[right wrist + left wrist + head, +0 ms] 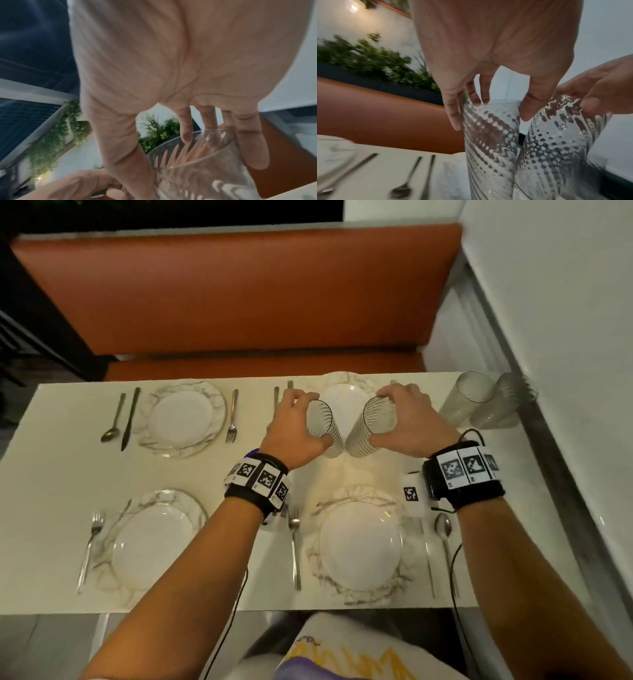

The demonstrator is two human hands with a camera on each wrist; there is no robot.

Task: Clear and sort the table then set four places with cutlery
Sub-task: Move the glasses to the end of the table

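Each hand holds one clear ribbed glass over the middle-right of the white table [61, 474]. My left hand [313, 419] grips the left glass [333, 445] near its rim, fingers and thumb curled round it. My right hand [382, 419] grips the right glass [356, 445] the same way. Both glasses tilt, with their lower ends close together. In the left wrist view the left glass [489, 142] and right glass [556, 142] stand side by side. The right wrist view shows the right glass [197, 175] in my fingers [252, 148].
Four marbled plates lie set out: far left [188, 416], far right [346, 395] partly hidden, near left [154, 539], near right [359, 546]. Forks, knives and spoons lie beside them. Two more glasses [469, 398] stand at the far right corner. An orange bench [239, 296] lies beyond.
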